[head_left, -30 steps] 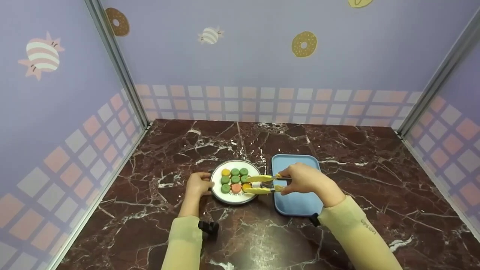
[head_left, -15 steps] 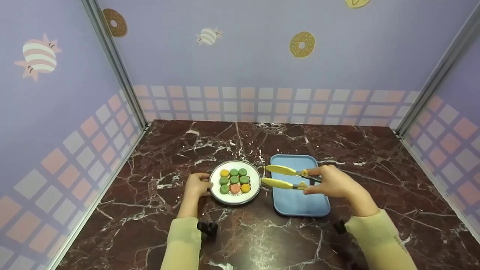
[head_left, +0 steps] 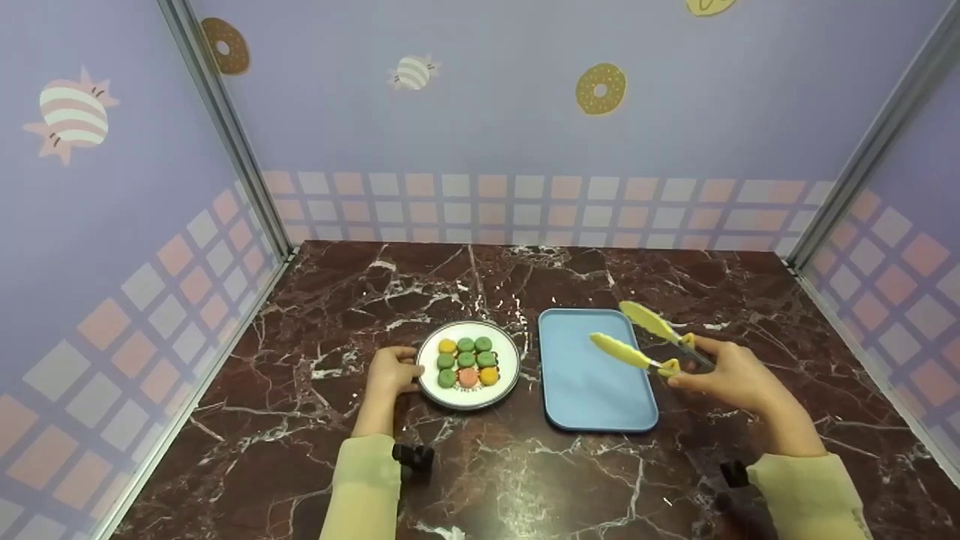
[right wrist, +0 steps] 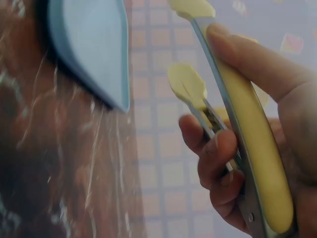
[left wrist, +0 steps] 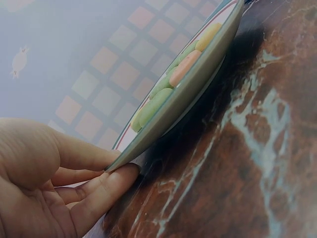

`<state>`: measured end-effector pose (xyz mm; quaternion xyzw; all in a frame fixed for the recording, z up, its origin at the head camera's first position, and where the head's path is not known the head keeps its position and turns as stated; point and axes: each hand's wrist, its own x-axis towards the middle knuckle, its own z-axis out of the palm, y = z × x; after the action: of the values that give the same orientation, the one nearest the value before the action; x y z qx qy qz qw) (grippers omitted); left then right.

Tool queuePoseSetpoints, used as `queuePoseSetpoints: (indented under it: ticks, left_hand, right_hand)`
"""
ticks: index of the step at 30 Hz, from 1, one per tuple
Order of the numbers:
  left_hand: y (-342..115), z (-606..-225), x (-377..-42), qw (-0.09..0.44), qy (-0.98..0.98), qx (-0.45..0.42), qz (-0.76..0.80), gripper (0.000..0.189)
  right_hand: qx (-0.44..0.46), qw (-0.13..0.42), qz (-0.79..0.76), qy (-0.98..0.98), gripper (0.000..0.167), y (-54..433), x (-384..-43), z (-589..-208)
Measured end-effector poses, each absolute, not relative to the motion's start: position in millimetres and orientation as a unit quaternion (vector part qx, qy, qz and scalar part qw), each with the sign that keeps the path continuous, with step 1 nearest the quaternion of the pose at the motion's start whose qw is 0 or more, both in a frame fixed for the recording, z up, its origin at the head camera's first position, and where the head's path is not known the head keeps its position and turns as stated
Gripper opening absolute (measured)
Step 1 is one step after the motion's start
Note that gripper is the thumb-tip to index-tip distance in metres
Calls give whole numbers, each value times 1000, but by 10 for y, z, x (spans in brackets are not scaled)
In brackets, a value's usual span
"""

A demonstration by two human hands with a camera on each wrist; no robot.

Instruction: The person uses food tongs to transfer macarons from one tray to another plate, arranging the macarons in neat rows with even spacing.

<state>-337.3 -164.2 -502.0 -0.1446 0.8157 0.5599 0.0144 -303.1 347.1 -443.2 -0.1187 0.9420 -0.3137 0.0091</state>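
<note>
My left hand (head_left: 391, 370) pinches the left rim of a round white plate (head_left: 506, 375) with a dark edge, thumb on top and fingers beneath in the left wrist view. Rows of small round pieces lie on it: several green ones (head_left: 466, 360), two yellow ones (head_left: 489, 376) and a pinkish-orange one (head_left: 468, 377). In my right hand (head_left: 739, 379) is a pair of yellow-tipped tongs (head_left: 626, 351), its arms spread with nothing between the tips. The right wrist view shows my thumb along one arm and fingers curled round the other. The tongs overlap the right side of a blue tray (head_left: 592, 390).
The tray, bare inside, lies right of the plate on a dark red marbled table (head_left: 555, 480). Light purple walls (head_left: 510, 112) with candy and doughnut prints enclose the table at the back and both sides.
My right hand has carried the spread tongs rightward, from over the plate's right side to over the tray's right edge. My left hand stays at the plate's rim.
</note>
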Motion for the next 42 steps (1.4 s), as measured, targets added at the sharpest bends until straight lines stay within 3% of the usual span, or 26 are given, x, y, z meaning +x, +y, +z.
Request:
queuePoseSetpoints:
  ticks: [6,12,20,42]
  left_hand:
    - [-1646,-5025,-3370,14,815,-142,562,45]
    - [-1648,-5027,-3373,12,814,-142,563,46]
    - [-1658,-5023,-3375,16,814,-138,564,46]
    - [-1656,-5031,-3368,18,815,-142,562,46]
  right_hand:
    - [-16,-9,-302,953,85,3598,-3021,-4527]
    - [92,-19,-305,948,102,3639,-3028,-4613]
    - [145,-42,-313,938,93,3685,-3063,-4765]
    - [158,64,-275,946,109,3728,-3072,-4871]
